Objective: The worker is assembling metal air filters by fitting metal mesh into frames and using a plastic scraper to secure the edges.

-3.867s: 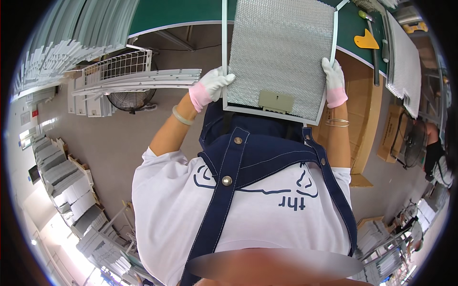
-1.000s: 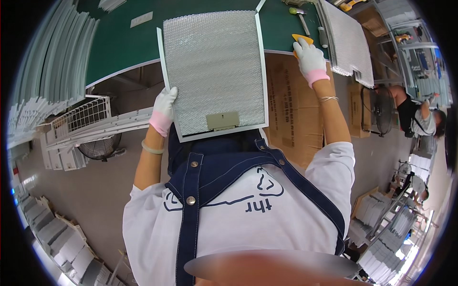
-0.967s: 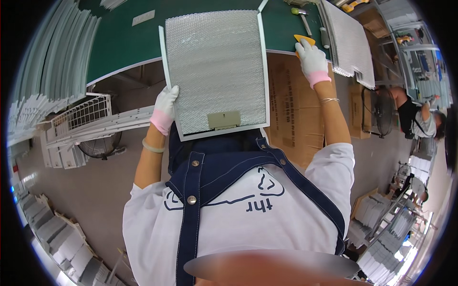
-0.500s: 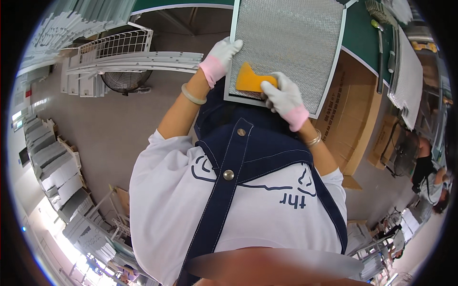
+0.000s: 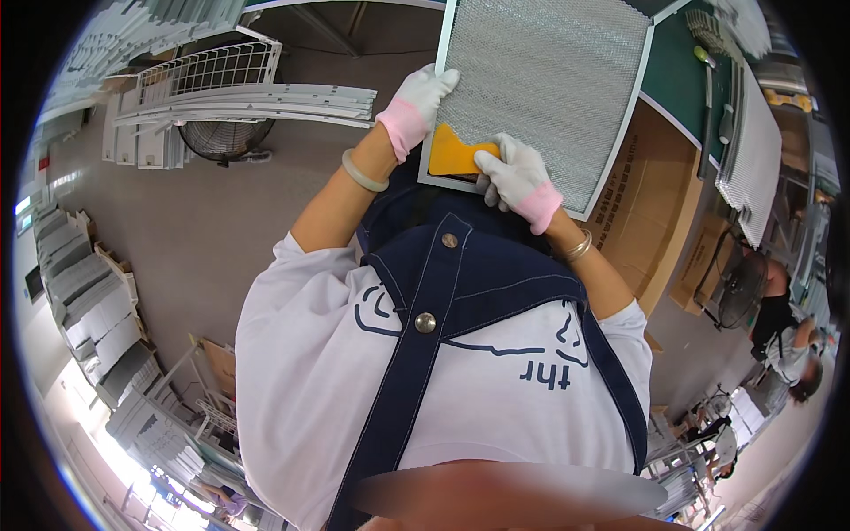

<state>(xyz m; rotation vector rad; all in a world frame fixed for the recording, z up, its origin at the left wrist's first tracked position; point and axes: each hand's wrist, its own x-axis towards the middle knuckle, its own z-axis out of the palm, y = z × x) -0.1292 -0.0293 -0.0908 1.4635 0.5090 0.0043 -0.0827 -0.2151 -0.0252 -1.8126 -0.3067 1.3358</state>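
Note:
A silvery mesh filter panel [image 5: 549, 88] in a light metal frame lies in front of me, its near part jutting out over the table's front edge. My left hand [image 5: 421, 103], in a white glove with a pink cuff, closes round the left side of the frame, thumb on top. In my gloved right hand [image 5: 516, 173] I grip a yellow plastic scraper [image 5: 462, 156]. Its wide blade sits at the near left corner of the panel, along the inside of the frame. The fingers under the scraper are partly hidden.
The green table [image 5: 666, 71] carries a brush [image 5: 706, 34], a long-handled tool [image 5: 707, 106] and loose mesh sheets [image 5: 753, 168] on the right. A cardboard box [image 5: 651, 190] stands below its edge. White metal strips [image 5: 266, 103] and a fan [image 5: 226, 139] are at left. People work far right.
My right hand has drawn the scraper slightly left, closer to the panel's left frame side. My left hand still grips that side, and the view has shifted a little.

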